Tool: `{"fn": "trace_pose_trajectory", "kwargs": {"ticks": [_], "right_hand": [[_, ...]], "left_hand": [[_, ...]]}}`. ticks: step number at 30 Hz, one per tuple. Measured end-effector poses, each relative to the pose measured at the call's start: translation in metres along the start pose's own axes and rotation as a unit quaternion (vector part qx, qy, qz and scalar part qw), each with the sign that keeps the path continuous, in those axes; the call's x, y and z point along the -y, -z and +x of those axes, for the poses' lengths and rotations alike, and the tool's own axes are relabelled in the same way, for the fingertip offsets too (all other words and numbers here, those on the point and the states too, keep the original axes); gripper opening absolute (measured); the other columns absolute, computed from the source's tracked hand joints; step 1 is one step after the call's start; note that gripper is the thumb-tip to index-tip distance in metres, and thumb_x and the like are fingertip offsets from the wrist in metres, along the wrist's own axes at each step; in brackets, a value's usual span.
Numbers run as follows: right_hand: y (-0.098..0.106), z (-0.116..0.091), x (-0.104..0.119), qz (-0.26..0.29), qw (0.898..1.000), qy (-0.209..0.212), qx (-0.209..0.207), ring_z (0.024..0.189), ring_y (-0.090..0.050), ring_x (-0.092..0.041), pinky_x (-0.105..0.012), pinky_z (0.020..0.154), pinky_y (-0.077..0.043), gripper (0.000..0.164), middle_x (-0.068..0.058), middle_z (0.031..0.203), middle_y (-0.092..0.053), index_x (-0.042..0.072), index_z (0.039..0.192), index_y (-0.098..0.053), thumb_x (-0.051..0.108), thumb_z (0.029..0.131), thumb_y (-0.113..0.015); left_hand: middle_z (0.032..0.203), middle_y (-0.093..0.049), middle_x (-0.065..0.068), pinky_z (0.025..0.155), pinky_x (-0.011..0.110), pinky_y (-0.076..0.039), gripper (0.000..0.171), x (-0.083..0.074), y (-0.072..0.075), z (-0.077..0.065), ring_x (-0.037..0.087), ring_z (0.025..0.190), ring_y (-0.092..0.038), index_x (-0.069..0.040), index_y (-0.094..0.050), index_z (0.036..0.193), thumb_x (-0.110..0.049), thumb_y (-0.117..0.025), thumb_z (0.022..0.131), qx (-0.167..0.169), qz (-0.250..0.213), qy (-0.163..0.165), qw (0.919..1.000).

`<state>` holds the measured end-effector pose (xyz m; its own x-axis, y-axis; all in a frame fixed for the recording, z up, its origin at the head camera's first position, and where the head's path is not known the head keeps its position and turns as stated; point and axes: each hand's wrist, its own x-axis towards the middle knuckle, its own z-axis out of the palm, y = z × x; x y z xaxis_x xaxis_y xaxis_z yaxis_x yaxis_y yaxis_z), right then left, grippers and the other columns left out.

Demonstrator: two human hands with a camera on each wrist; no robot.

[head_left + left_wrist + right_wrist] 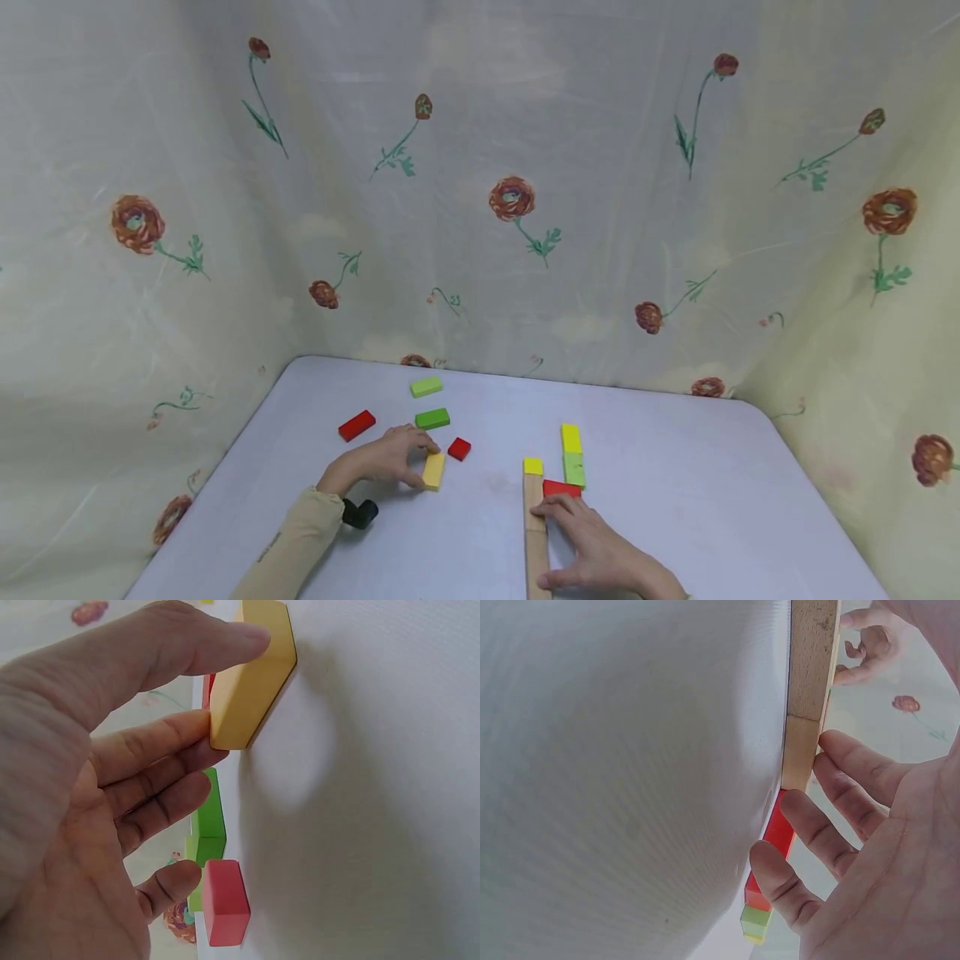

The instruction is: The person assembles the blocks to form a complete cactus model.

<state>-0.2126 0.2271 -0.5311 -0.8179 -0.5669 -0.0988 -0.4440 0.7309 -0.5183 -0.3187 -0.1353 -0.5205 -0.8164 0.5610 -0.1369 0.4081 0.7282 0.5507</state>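
Wooden blocks [536, 546] make a straight row, with a small yellow block [532, 467] at the far end. Beside it, a red block [562, 489], a light green block [573, 469] and a yellow block [571, 438] also form a line; this part seems done. The right hand [600, 548], fingers spread and slightly bent, touches the row without gripping. The left hand [386, 460] pinches a pale yellow block [433, 472] between thumb and fingers. Other blocks remain loose: a long red block [357, 426], two green blocks [432, 418], and a small red block [459, 449], somewhat in the way.
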Motion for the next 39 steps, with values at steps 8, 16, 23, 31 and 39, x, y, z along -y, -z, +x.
{"fn": "trace_pose_trajectory", "kwargs": {"ticks": [8,16,23,31,39], "right_hand": [[-0.001,-0.002,-0.001,-0.004,1.000,0.002,-0.005,0.121,-0.043,-0.020,-0.053,0.097,-0.041,0.081,0.004,0.136,-0.043,0.024,0.137,-0.047,0.069,0.072,-0.069],[0.002,-0.004,0.000,0.001,1.000,-0.005,-0.002,0.120,-0.044,-0.022,-0.054,0.098,-0.041,0.082,0.003,0.136,-0.044,0.023,0.137,-0.047,0.068,0.072,-0.070],[0.000,-0.003,-0.002,-0.003,1.000,-0.006,-0.001,0.122,-0.043,-0.021,-0.055,0.098,-0.041,0.083,0.003,0.137,-0.043,0.025,0.137,-0.047,0.070,0.071,-0.069],[0.002,-0.001,0.000,0.002,1.000,-0.012,0.005,0.121,-0.043,-0.022,-0.055,0.098,-0.041,0.083,0.003,0.136,-0.044,0.025,0.137,-0.046,0.070,0.071,-0.069],[0.001,0.000,0.000,0.000,1.000,-0.014,0.006,0.121,-0.044,-0.020,-0.054,0.098,-0.041,0.083,0.004,0.135,-0.045,0.026,0.138,-0.047,0.071,0.071,-0.068]], "left_hand": [[0.125,-0.056,-0.001,0.097,0.044,-0.047,0.050,-0.007,-0.007,0.001,0.019,0.117,-0.048,-0.017,-0.065,0.121,-0.030,-0.082,0.075,0.009,-0.018,-0.019,0.9996],[0.128,-0.056,0.002,0.095,0.037,-0.050,0.052,-0.034,-0.018,0.008,0.017,0.112,-0.050,-0.017,-0.065,0.123,-0.033,-0.081,0.077,0.023,-0.003,-0.015,0.9996],[0.129,-0.057,0.001,0.097,0.033,-0.049,0.054,-0.054,-0.031,0.023,0.014,0.112,-0.052,-0.016,-0.065,0.124,-0.035,-0.082,0.076,0.013,0.033,-0.022,0.9991],[0.120,-0.059,-0.003,0.093,0.028,-0.049,0.057,-0.068,-0.037,0.042,0.009,0.103,-0.053,-0.015,-0.065,0.124,-0.037,-0.082,0.075,-0.011,0.066,-0.020,0.9976],[0.121,-0.060,-0.001,0.094,0.032,-0.045,0.058,-0.072,-0.042,0.062,0.013,0.107,-0.051,-0.015,-0.065,0.125,-0.040,-0.081,0.075,-0.039,0.092,-0.012,0.9949]]}}
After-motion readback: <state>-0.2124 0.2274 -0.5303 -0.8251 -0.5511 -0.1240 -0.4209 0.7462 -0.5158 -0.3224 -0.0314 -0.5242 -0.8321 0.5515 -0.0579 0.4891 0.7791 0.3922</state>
